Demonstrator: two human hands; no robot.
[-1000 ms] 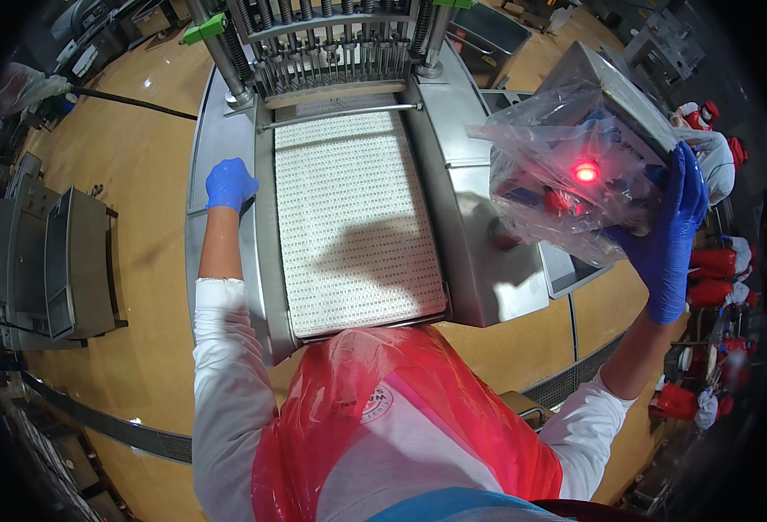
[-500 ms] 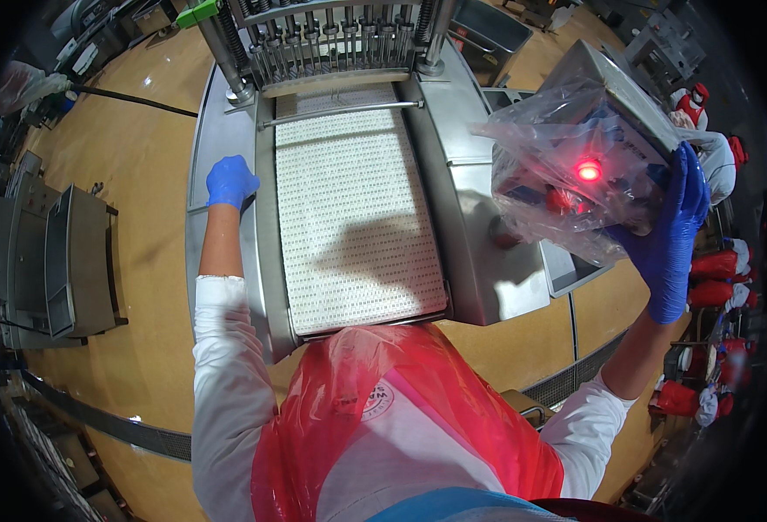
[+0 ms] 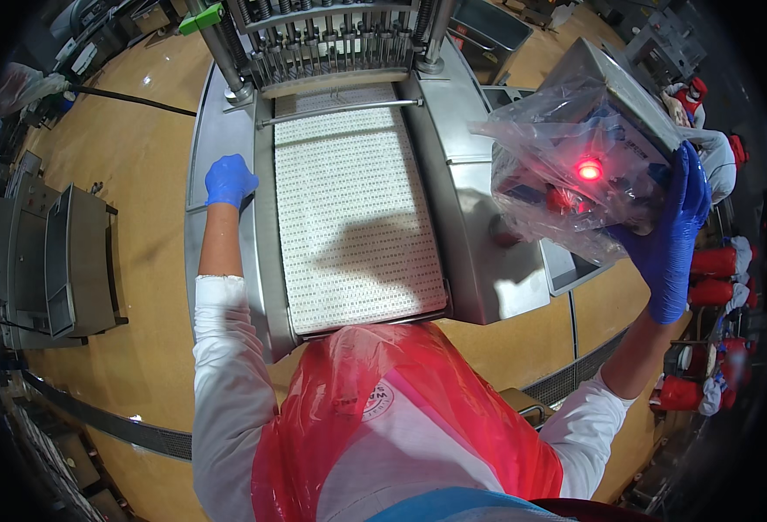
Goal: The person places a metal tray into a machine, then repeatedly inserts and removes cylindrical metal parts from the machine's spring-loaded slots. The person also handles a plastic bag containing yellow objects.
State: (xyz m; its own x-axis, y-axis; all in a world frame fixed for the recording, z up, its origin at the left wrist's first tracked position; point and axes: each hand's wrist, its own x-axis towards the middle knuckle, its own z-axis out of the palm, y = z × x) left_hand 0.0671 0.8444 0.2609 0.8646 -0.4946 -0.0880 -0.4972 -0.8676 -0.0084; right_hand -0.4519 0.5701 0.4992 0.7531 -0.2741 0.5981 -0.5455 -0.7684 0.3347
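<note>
My left hand (image 3: 230, 180), in a blue glove, is closed in a fist and rests on the steel left side frame (image 3: 224, 135) of a machine. No object shows in it. My right hand (image 3: 675, 230), also gloved in blue, grips the lower right corner of a control box (image 3: 610, 78) wrapped in clear plastic (image 3: 531, 165). Its fingers lie along the box's side, the thumb at its front. A red light (image 3: 589, 170) glows through the plastic. Between my hands runs a white perforated conveyor belt (image 3: 357, 200), below a row of upright needles (image 3: 340, 61) at the far end.
A steel bar (image 3: 344, 111) crosses above the belt. Steel cabinets (image 3: 83, 261) stand on the floor at left, and a dark tub (image 3: 490, 35) stands behind the machine. Several people in red and white (image 3: 714, 261) are at the far right. A floor drain (image 3: 131, 428) runs behind my left arm.
The needle head at the far end has come down slightly, along with the green piece at its left. Both my hands stay in place.
</note>
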